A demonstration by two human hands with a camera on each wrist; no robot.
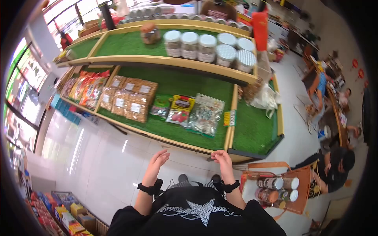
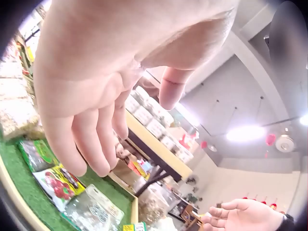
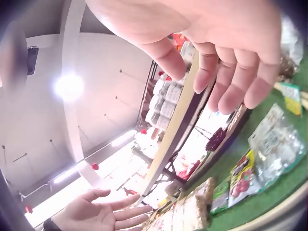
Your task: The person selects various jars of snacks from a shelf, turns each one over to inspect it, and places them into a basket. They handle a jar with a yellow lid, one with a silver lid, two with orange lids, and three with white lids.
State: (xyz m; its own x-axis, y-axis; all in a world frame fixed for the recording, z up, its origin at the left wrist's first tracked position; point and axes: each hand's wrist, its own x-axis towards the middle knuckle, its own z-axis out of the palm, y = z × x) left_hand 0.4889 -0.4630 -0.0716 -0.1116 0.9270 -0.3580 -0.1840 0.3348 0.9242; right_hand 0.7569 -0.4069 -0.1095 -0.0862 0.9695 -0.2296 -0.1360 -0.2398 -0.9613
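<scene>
My left hand [image 1: 159, 160] is held out in front of the lower shelf, palm inward, with its fingers extended and nothing in them. Facing it, my right hand [image 1: 223, 160] is likewise empty, fingers relaxed. Nearest on the green turf of the shelf [image 1: 173, 135] lie a clear, white-printed bag [image 1: 205, 115], a yellow-and-white packet with red fruit on it [image 1: 180, 110] and a small green packet [image 1: 160, 106]. To their left sit several clear bags of brown snacks [image 1: 136, 98] with white labels. The left wrist view shows the left fingers [image 2: 89, 139] hanging loosely.
White-lidded jars [image 1: 206, 48] and a brown-lidded jar [image 1: 150, 33] stand on the upper shelf. A wicker chair [image 1: 303, 185] holding more jars is at right, near a seated person [image 1: 338, 169]. Boxed goods [image 1: 75, 216] sit at lower left.
</scene>
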